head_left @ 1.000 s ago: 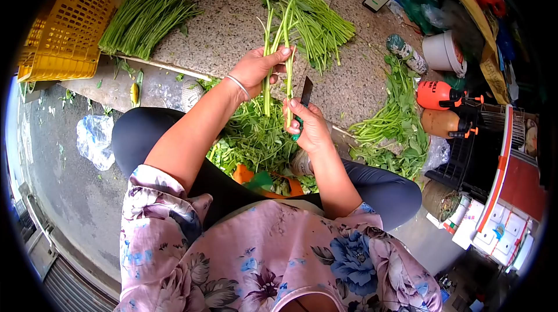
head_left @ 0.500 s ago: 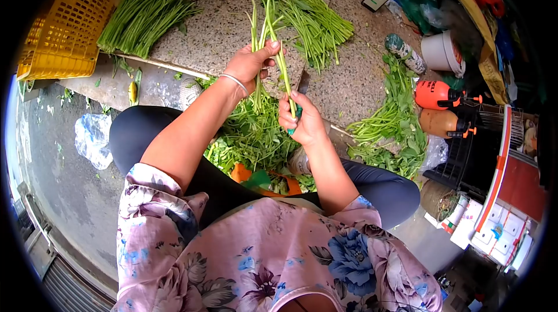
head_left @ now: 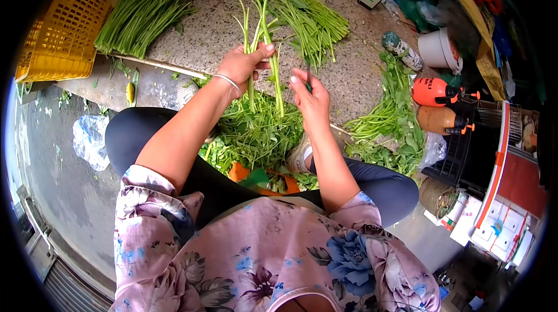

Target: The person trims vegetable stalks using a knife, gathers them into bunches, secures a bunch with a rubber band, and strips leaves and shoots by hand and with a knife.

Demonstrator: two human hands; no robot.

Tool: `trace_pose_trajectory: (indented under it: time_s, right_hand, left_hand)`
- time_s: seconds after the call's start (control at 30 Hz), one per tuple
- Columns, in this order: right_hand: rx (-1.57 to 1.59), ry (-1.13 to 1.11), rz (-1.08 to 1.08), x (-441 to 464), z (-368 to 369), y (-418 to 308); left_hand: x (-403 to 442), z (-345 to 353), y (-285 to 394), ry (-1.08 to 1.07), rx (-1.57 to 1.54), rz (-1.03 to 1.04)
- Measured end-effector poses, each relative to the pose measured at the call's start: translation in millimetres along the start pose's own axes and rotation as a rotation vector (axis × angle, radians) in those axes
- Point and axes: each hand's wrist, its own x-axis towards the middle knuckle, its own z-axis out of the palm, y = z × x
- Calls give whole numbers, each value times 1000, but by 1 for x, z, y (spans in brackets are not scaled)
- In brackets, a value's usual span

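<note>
Several long green stems (head_left: 275, 73) are pinched in my left hand (head_left: 244, 66), upright and fanned slightly apart. My right hand (head_left: 313, 98), just right of the stems and apart from them, is closed round a knife (head_left: 308, 66) whose dark blade points up; its handle is mostly hidden. Below both hands lies a heap of loose leafy greens (head_left: 256, 132) between my legs. A trimmed bunch of stems (head_left: 314, 24) rests on the stone slab beyond my hands, and a larger bunch (head_left: 142, 15) sits at the upper left.
A yellow crate (head_left: 70, 27) stands at the far left. More leafy stems (head_left: 389, 120) lie at the right, beside a red spray bottle (head_left: 431, 92), an orange-brown one (head_left: 439, 120) and a white bucket (head_left: 440, 51). A clear plastic bag (head_left: 92, 140) is on the ground at left.
My right hand has let go of the stems' lower part and moved right, with the knife still in it. My left hand has shifted left with the stems.
</note>
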Motion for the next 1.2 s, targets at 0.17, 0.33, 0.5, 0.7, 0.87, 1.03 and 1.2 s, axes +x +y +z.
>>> trace_pose_trajectory:
  time_s: [0.17,0.33,0.5,0.7,0.87,1.03,1.2]
  right_hand:
    - [-42,-61,-258,25,23,0]
    - [-348,-15,-278,-9,6,18]
    - [-153,-5,90,-31,-19,45]
    - [-409,46,-523,-7,15,17]
    - [-785,73,-810,-9,35,-5]
    - [-659,113,-794,-19,20,9]
    - [-590,65,83,-41,-34,69]
  left_hand:
    - [2,-1,-2,-48,-11,5]
    - [5,-10,2,94,-85,46]
    - [-1,-12,8,162,20,31]
    - [-4,-6,3,172,69,19]
    - [-2,-4,-1,150,-40,28]
    - [-5,-12,5,143,38,35]
    - [-13,-20,8,62,5,64]
